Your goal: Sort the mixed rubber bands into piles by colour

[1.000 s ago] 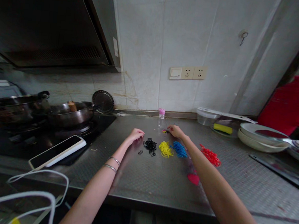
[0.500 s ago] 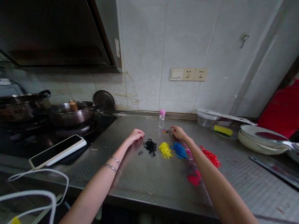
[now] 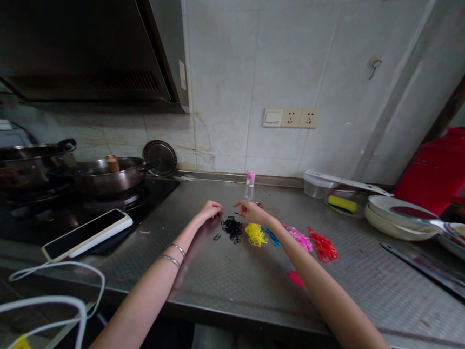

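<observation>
My left hand [image 3: 210, 209] rests on the steel counter with its fingers curled in, left of a pile of black rubber bands [image 3: 232, 228]; nothing shows in it. Just behind that pile, my right hand [image 3: 249, 210] pinches what looks like a small black band [image 3: 236, 213] at its fingertips. Yellow bands [image 3: 255, 234] lie in front of the right wrist. The forearm partly covers the blue bands [image 3: 272, 238]. Farther right are pink bands [image 3: 299, 237] and red bands [image 3: 323, 245]. A small clear bottle with a pink top [image 3: 250, 186] stands behind my right hand.
A phone-like device [image 3: 88, 233] with a white cable lies left, beside the stove pans [image 3: 112, 177]. To the right are a yellow sponge [image 3: 343, 204], stacked plates [image 3: 395, 218], a knife [image 3: 423, 272] and a red thermos [image 3: 440, 171]. A bright pink piece [image 3: 295, 279] lies near my right forearm.
My right hand has moved left, from beside the small mixed bands near the bottle to just behind the black pile. My left hand stays in place.
</observation>
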Demonstrator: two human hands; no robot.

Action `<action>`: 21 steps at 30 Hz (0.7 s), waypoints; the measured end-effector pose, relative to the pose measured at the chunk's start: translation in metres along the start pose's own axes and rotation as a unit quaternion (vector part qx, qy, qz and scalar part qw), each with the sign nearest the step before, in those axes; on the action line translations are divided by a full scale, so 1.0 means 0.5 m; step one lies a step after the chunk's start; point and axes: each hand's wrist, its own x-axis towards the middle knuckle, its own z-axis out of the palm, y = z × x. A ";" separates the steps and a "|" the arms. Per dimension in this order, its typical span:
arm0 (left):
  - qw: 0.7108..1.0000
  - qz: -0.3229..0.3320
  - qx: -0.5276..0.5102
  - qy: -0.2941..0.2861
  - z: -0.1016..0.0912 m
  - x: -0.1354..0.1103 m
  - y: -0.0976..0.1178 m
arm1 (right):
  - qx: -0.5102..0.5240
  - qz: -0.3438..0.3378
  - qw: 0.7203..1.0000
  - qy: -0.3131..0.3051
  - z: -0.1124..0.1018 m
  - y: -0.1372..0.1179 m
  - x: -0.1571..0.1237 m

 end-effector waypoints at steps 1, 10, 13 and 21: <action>1.000 0.002 0.000 0.002 0.000 -0.001 0.001 | 0.012 -0.006 1.000 -0.010 0.002 -0.008 0.000; 1.000 -0.008 -0.006 0.005 -0.003 -0.014 0.015 | 0.039 0.044 0.996 0.067 -0.053 0.015 -0.060; 1.000 -0.005 -0.001 0.014 -0.002 -0.017 0.015 | 0.071 0.057 0.991 0.093 -0.078 0.027 -0.096; 0.993 0.057 0.074 0.072 0.017 -0.003 0.007 | 0.054 0.123 0.968 0.213 -0.114 0.056 -0.150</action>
